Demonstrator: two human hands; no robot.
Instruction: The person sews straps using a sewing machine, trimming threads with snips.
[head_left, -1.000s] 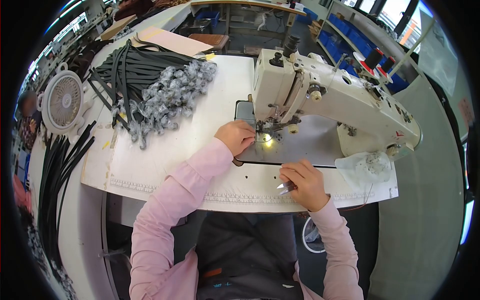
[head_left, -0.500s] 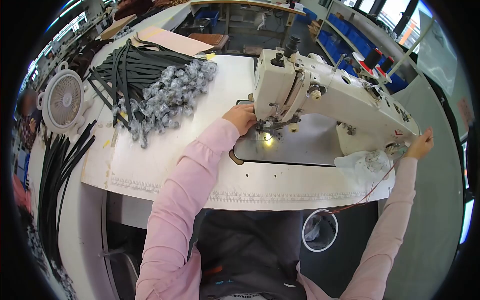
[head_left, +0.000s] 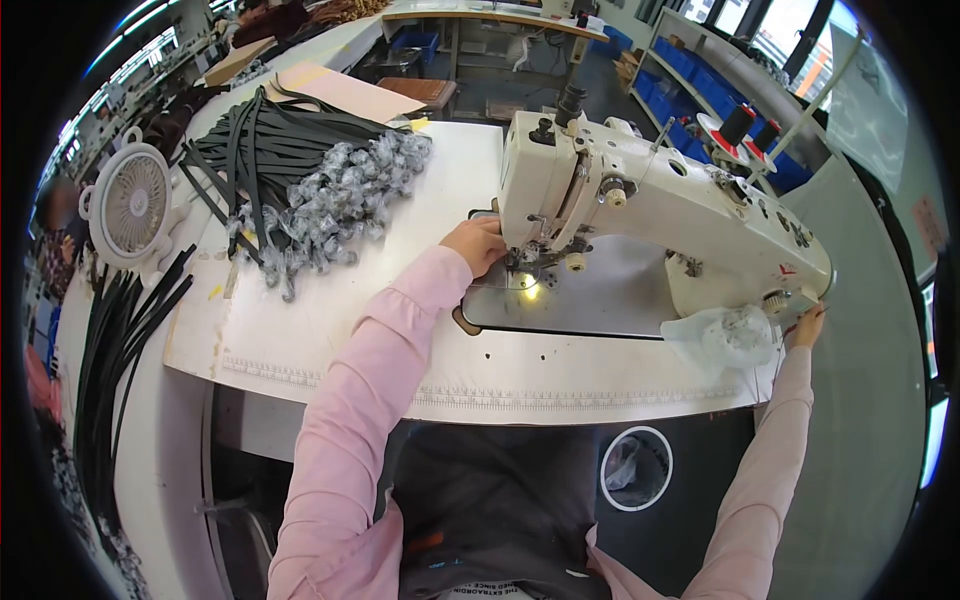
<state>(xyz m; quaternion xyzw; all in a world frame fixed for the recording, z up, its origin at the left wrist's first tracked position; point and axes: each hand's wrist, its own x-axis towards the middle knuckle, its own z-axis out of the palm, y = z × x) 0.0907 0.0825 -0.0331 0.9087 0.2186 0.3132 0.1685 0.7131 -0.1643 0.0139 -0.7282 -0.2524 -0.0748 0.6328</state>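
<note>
A white sewing machine [head_left: 690,185] stands on the table, its small lamp lighting the metal bed [head_left: 610,285]. My left hand [head_left: 475,246] is at the left of the machine head, beside the needle area; its fingertips are hidden behind the head. At the machine's right end, my right hand [head_left: 806,328] is just right of the handwheel [head_left: 775,302], its fingers drawn together. Whatever they may hold is too small to make out. A clear plastic bag [head_left: 722,335] lies left of that hand, against the machine's base.
Black straps [head_left: 255,135] with plastic-wrapped ends [head_left: 340,195] are heaped at the left, near a white fan [head_left: 132,205]. More black straps [head_left: 105,370] hang over the left edge. Thread spools [head_left: 738,125] stand behind the machine. A white-rimmed bin [head_left: 637,432] sits below the table.
My right hand has moved down and left, closer to the handwheel. The reddish thread trailing below it no longer shows clearly. My left hand stays beside the machine head; the view has shifted slightly.
</note>
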